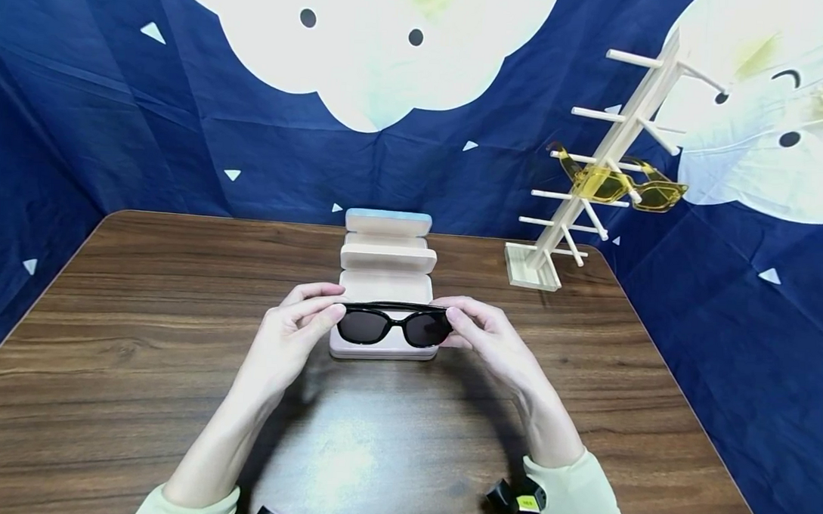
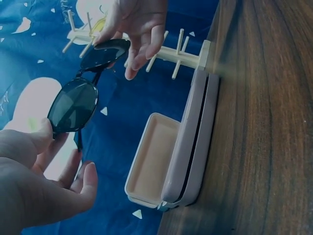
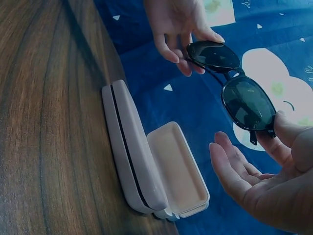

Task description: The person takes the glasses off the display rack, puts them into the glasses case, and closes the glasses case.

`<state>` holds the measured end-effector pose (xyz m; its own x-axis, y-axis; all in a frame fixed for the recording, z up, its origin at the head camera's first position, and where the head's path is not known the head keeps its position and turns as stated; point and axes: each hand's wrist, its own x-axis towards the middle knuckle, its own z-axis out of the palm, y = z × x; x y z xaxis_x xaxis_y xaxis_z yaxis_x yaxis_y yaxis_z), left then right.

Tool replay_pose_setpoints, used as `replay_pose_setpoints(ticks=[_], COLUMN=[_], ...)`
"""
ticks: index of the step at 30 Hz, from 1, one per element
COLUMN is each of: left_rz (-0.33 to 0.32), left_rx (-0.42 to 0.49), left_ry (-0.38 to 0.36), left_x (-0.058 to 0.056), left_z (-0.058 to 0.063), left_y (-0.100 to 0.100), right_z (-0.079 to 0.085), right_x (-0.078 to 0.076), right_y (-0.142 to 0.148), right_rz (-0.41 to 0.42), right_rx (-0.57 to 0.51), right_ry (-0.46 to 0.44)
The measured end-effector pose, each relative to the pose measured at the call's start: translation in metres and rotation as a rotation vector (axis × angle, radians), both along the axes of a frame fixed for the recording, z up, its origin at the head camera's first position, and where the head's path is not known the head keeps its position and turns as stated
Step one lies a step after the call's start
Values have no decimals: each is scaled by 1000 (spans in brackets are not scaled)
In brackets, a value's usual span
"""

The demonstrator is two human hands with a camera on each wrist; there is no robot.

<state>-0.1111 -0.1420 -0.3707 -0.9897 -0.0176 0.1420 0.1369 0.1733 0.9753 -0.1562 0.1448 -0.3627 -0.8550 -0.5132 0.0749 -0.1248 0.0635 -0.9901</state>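
Both hands hold black sunglasses [image 1: 364, 328] by their two outer ends, above the front of a pale eyeglass case [image 1: 384, 354]. The lenses are dark, and the arms look folded behind the frame. My left hand [image 1: 288, 336] pinches one end between thumb and fingers; my right hand [image 1: 490, 339] pinches the other. In the left wrist view the sunglasses [image 2: 73, 107] are raised clear of the case [image 2: 199, 142], whose lid stands folded back. The right wrist view shows the same sunglasses [image 3: 248, 104] between both thumbs. The case's inside is partly hidden in the head view.
A pale wooden display stand [image 1: 568, 209] with pegs stands at the back right, holding yellow-framed sunglasses [image 1: 607, 186]. The case's several lids and trays [image 1: 387, 258] reach toward the table's back edge. A blue cloth [image 1: 265, 161] with white clouds hangs behind the brown wooden table [image 1: 179, 294].
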Motion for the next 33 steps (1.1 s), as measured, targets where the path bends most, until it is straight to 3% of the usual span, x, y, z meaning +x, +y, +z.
replay_pose_setpoints(ticks=[17,24,33], left_rz=[-63,-72,-75], left_rx=[17,11,-24], left_ry=[-75,-118,-140], left_x=[1,-8,-24], left_z=[2,-5,-4], left_y=[-5,-5,-14], right_z=[-1,-5,-5], right_x=[1,-2,-15], right_y=[0,0,-5], right_rz=[-88,-171,-259], right_rx=[26,39,108], right_ry=[22,6,-36])
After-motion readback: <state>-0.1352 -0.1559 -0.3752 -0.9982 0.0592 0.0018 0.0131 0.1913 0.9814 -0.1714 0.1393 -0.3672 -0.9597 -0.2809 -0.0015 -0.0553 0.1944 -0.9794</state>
